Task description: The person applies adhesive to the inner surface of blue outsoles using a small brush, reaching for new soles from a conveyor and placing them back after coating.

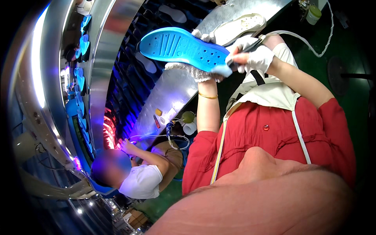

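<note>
Bright blue sole (182, 47) w/ ridges & holes; white gloves; red top (270, 133).

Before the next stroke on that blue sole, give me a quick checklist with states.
1. Left hand gripping the sole from below: ok, gloved fingers wrap its near end.
2. Right hand holding the tool: ok, dark handle clasped in the glove.
3. Tool tip on the sole's edge: ok, it meets the near end beside the left hand.
4. Sole clear of the metal bench: ok, held up in the air.
5. Hose free of snags: cannot tell, it runs out of view toward the top.
6. Co-worker's hand clear of the sole: ok, it is far down the bench.
</note>
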Available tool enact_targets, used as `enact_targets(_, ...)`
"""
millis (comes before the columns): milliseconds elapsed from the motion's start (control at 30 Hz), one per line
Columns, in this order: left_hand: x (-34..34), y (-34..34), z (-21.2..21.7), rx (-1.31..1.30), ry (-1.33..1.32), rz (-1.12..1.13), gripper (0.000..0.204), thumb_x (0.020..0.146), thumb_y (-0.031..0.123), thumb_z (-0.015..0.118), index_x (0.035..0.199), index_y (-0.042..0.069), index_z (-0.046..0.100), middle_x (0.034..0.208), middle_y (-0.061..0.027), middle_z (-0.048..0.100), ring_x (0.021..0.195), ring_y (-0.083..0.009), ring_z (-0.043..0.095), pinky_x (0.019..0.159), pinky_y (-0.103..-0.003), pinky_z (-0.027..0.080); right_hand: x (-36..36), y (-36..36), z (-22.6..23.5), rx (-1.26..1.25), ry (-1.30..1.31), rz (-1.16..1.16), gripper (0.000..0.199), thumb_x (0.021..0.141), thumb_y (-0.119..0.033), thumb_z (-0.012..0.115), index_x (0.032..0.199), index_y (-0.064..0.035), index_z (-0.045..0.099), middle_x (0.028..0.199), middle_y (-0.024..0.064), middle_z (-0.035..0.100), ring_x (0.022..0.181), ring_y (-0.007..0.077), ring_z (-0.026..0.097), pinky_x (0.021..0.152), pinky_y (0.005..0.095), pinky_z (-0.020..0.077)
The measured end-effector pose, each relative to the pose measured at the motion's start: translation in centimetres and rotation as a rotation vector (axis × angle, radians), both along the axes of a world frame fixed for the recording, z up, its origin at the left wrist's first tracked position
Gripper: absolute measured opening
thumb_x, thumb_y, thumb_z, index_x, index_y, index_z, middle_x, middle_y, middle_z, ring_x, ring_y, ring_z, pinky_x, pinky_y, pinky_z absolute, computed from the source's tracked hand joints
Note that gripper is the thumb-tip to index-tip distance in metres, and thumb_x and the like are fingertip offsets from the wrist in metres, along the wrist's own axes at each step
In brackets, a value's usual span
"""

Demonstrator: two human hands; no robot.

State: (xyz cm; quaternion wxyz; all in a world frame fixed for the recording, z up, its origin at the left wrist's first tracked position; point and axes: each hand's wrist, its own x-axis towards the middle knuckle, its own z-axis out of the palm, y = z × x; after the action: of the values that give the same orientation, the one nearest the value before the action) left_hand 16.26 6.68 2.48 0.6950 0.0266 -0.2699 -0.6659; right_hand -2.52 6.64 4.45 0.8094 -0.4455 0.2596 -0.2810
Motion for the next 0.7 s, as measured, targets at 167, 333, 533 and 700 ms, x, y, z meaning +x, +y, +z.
enact_targets(167,1.5,0.6,0.4,0.073,-0.210,0.040,0.110,0.054,0.084,0.047,0.127,0.003,0.042,0.112,-0.0179,0.056,0.100,-0.0333,0.058,0.090,-0.043,0.048,0.4,-0.6,-1.4,-0.291,0.077,-0.093,0.009,0.074,-0.001,0.067,0.080,-0.0029,0.060,0.081,0.0057,0.062,0.073,0.0129,0.059,0.069,0.0258,0.0503)
enact_targets(333,2.4,0.2,0.9,0.151,-0.627,0.173,0.110,0.056,0.085,0.043,0.129,0.003,0.041,0.117,-0.0151,0.056,0.101,-0.0276,0.059,0.087,-0.043,0.051,0.4,-2.0,-2.0,-0.429,0.177,0.040,0.012,0.066,-0.005,0.071,0.073,-0.0030,0.062,0.077,0.0048,0.063,0.073,0.0138,0.059,0.069,0.0259,0.0489)
enact_targets(533,2.0,-0.8,2.8,0.226,-0.840,-0.003,0.104,0.062,0.080,0.047,0.125,-0.002,0.045,0.112,-0.0160,0.059,0.098,-0.0260,0.061,0.086,-0.038,0.051,-0.5,-3.3,0.2,-0.320,0.210,0.175,0.012,0.064,-0.001,0.067,0.074,-0.0039,0.062,0.082,0.0051,0.064,0.076,0.0141,0.059,0.069,0.0267,0.0482)
enact_targets(700,2.8,-2.7,2.4,0.394,-0.919,-0.168,0.085,0.078,0.072,0.039,0.121,-0.001,0.050,0.105,-0.0157,0.062,0.088,-0.0214,0.063,0.076,-0.033,0.054,0.9,-2.5,0.7,-0.890,0.313,0.076,0.010,0.069,-0.010,0.066,0.077,-0.0082,0.061,0.084,0.0045,0.062,0.081,0.0185,0.059,0.076,0.0285,0.0464)
